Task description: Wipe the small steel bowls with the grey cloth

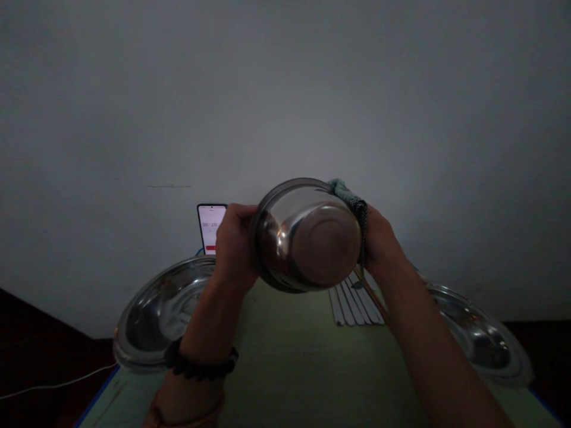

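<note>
A shiny metal bowl [312,238] is held up above the table, tilted with its round base turned towards me. My left hand [236,246] grips its rim at the left, fingers closed and partly hidden behind the bowl. At the right side, my right hand [381,238] is closed on a dark, patterned cloth [352,199] that lies against the bowl's rim and wall. Most of the right fingers are hidden behind the cloth and bowl.
A wide metal basin [147,321] stands at the left, another basin [486,345] at the right. Several flat metal utensil handles [354,306] lie on the green table [307,368] beyond the bowl. A phone [210,226] showing a timer stands upright near the wall [285,89].
</note>
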A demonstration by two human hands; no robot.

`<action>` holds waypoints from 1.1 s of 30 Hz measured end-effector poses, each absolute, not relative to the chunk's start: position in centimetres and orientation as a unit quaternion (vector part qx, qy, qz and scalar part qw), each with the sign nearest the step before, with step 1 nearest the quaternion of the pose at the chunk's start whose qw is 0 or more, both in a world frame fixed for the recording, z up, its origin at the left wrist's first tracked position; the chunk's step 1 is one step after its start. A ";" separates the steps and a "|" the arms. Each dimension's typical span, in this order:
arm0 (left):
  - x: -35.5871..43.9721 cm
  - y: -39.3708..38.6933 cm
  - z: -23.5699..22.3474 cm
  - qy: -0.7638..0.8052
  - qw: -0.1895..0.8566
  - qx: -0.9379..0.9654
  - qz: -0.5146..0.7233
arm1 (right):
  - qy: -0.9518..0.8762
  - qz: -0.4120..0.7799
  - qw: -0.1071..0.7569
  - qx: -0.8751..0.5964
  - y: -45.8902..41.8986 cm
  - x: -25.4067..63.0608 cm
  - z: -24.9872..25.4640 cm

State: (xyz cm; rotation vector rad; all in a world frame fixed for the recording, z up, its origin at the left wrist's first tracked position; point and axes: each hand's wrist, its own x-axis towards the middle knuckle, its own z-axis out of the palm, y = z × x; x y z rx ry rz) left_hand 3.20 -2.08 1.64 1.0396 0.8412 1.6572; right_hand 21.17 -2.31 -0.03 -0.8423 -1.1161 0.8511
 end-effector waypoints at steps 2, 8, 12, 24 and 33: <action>3.2 -2.3 1.7 0.327 0.494 0.427 0.683 | -0.502 0.365 0.676 -0.397 -2.6 21.5 0.3; 3.0 -2.3 1.9 0.348 0.531 0.416 0.651 | -0.510 0.362 0.667 -0.405 -3.0 21.8 0.6; 3.1 -2.4 2.4 0.350 0.572 0.433 0.603 | -0.531 0.379 0.647 -0.395 -3.2 21.8 0.6; 2.7 -2.8 2.1 0.400 0.645 0.463 0.458 | -0.669 0.313 0.538 -0.405 -4.5 21.8 1.4; 2.8 -2.5 1.0 0.408 0.581 0.509 0.486 | -0.703 0.260 0.517 -0.413 -5.1 21.0 1.5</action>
